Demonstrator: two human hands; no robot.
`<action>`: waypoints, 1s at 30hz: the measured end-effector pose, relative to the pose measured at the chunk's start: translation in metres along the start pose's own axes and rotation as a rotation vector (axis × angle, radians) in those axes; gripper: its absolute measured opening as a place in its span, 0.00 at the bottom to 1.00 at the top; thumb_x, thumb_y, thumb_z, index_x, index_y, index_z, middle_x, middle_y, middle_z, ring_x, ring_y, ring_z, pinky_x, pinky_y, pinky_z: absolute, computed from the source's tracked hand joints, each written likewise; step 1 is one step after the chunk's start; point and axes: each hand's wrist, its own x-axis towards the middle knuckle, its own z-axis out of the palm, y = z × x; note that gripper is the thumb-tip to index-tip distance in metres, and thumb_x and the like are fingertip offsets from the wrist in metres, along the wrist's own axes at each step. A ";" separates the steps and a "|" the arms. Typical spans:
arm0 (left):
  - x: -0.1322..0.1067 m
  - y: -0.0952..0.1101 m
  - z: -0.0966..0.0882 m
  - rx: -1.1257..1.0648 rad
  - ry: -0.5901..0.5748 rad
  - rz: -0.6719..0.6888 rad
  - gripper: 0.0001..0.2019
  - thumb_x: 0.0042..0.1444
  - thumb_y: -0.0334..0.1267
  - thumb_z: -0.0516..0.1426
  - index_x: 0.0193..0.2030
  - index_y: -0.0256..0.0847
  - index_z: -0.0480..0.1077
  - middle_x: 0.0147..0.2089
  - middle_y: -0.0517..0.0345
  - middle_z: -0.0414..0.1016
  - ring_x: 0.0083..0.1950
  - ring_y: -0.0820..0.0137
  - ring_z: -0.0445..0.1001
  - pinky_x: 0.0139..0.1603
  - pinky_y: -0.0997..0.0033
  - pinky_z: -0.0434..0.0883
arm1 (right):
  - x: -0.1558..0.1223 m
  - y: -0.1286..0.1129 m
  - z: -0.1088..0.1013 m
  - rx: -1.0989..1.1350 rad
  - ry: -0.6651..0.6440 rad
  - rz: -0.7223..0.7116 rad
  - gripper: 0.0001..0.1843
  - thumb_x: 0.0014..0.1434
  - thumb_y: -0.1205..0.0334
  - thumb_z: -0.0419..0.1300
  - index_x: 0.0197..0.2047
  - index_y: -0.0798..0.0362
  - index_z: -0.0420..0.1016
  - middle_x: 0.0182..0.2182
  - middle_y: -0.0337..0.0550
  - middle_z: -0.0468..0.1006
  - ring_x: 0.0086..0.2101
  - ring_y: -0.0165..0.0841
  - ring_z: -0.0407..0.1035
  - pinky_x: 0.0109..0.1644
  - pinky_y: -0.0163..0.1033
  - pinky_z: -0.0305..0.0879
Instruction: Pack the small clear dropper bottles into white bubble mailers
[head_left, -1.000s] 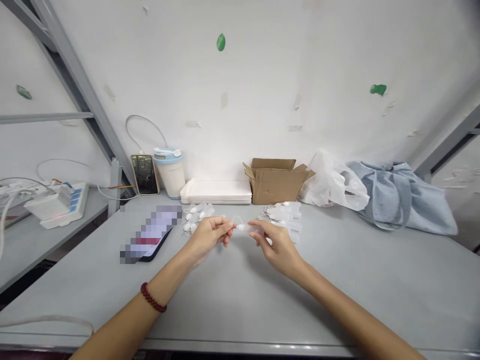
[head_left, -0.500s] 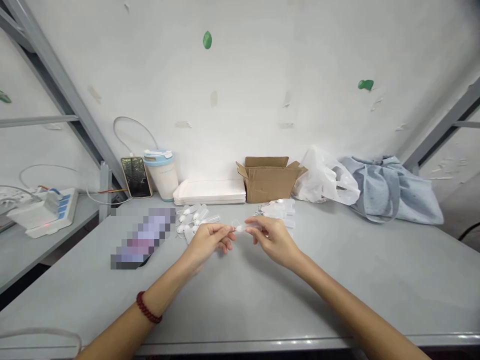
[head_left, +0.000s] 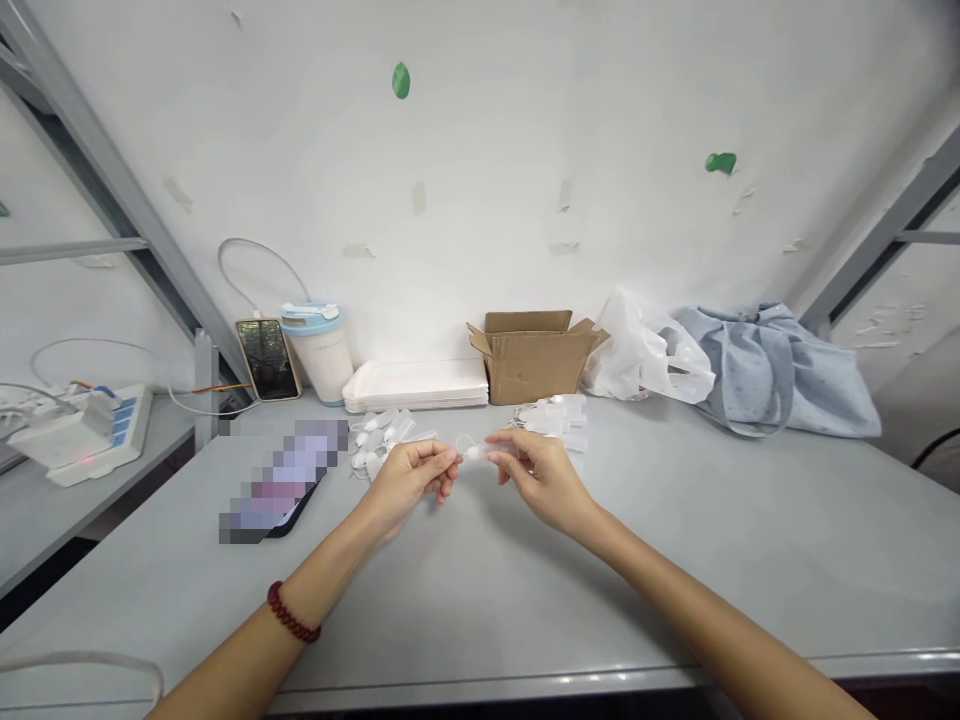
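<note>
My left hand [head_left: 409, 476] and my right hand [head_left: 541, 477] meet above the grey table [head_left: 675, 540], both pinched on one small clear plastic bottle with a white cap [head_left: 484, 452]. The left fingertips pinch the cap end with its thin loop. The right fingers grip the clear body. A pile of similar small bottles [head_left: 386, 438] lies just behind my left hand. Another heap of them [head_left: 559, 417] lies behind my right hand. A dark red bead bracelet [head_left: 291, 614] circles my left wrist.
A phone [head_left: 281, 487] lies flat at the left; another phone [head_left: 268, 359] leans on the wall beside a white and blue cup [head_left: 319, 338]. White trays [head_left: 416, 385], a cardboard box [head_left: 532, 355], a white plastic bag [head_left: 649, 350], a blue cloth bag [head_left: 780, 370] line the back. Power strip [head_left: 82, 435] far left.
Both hands stay pinched on the small bottle and hold almost still. The head camera has turned slightly, so everything in view has shifted a little to the left.
</note>
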 end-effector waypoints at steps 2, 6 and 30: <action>-0.001 0.002 0.000 0.033 -0.007 0.017 0.12 0.51 0.43 0.59 0.26 0.35 0.69 0.24 0.62 0.67 0.21 0.77 0.64 0.24 0.75 0.63 | -0.001 0.000 0.001 0.008 -0.008 0.012 0.11 0.59 0.60 0.53 0.41 0.56 0.71 0.19 0.38 0.71 0.22 0.30 0.69 0.28 0.35 0.65; 0.000 0.004 -0.001 0.153 -0.010 0.065 0.13 0.52 0.44 0.58 0.25 0.35 0.67 0.21 0.62 0.66 0.21 0.76 0.65 0.24 0.74 0.64 | -0.002 0.001 0.002 0.025 -0.017 0.019 0.11 0.59 0.61 0.53 0.40 0.57 0.71 0.17 0.36 0.68 0.19 0.29 0.66 0.26 0.34 0.63; 0.003 0.035 -0.079 0.477 0.421 -0.084 0.13 0.43 0.44 0.58 0.18 0.37 0.64 0.17 0.66 0.59 0.19 0.78 0.54 0.19 0.78 0.51 | 0.001 -0.013 -0.024 -1.104 -0.465 0.175 0.08 0.60 0.65 0.54 0.33 0.58 0.72 0.24 0.51 0.75 0.27 0.39 0.71 0.23 0.37 0.43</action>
